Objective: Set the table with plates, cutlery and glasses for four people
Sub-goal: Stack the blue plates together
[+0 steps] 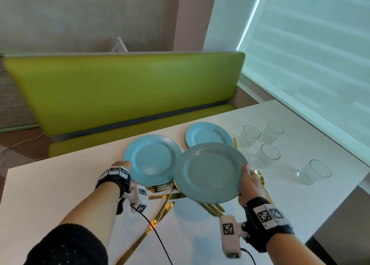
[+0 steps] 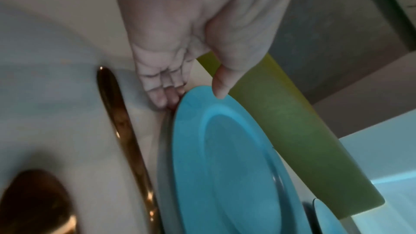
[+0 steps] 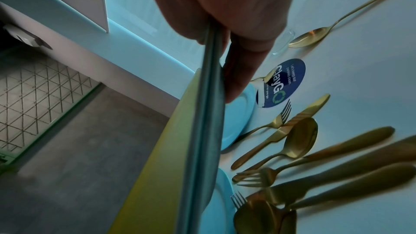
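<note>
Plates of blue sit and hang over a white surface (image 1: 60,186) in front of a green bench seat (image 1: 124,88). The right hand (image 1: 250,182) grips the raised plate (image 1: 210,170) by its right rim, thumb on top and fingers underneath; in the right wrist view the plate shows edge-on, clamped between thumb and fingers (image 3: 243,70), clear of the surface. The left hand (image 1: 122,165) holds the left plate (image 1: 152,158) at its near-left rim: the left wrist view shows the fingers (image 2: 164,93) tucked at the rim's edge and the thumb over its top. Whether this plate rests flat cannot be told. A third plate (image 1: 206,133) lies farther back, partly hidden by the raised one. Gold cutlery (image 1: 162,206), forks, knives and spoons, lies scattered under and near the plates. Four clear glasses (image 1: 266,154) stand to the right, apart from the plates. A round blue sticker (image 3: 283,83) lies on the surface beneath the raised plate
</note>
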